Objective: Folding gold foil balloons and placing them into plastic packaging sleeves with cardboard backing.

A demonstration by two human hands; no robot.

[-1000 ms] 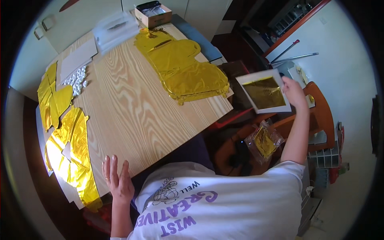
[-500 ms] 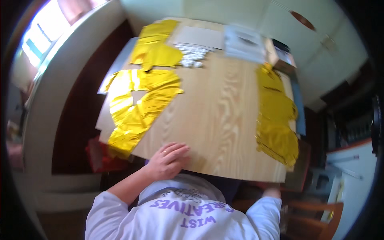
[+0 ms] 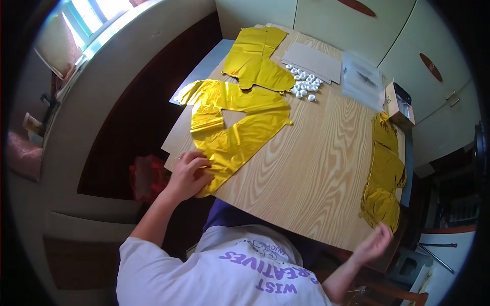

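Flat on the left side of the table lies a gold foil balloon (image 3: pixel 245 138) with a hole through its middle. My left hand (image 3: pixel 188 176) is at its near end, the fingers bent over the foil's edge and closed on it. My right hand (image 3: pixel 375 245) is at the table's near right corner, fingers loosely apart, with nothing seen in it. Just beyond its fingertips is the near end of a second flat gold foil balloon (image 3: pixel 385 176), which lies along the right edge. A third gold foil balloon (image 3: pixel 253 56) lies at the far left.
On the far part of the wooden table (image 3: pixel 311 168) are several small white rings (image 3: pixel 306 81), grey card sheets (image 3: pixel 312 58) and a clear plastic bag (image 3: pixel 362 79). An open box (image 3: pixel 399 106) stands at the far right corner. A red bag (image 3: pixel 148 178) is below the left edge.
My left hand has moved left from the table's near edge onto the foil balloon. My right hand has come up into sight from below the table edge. The view has shifted.
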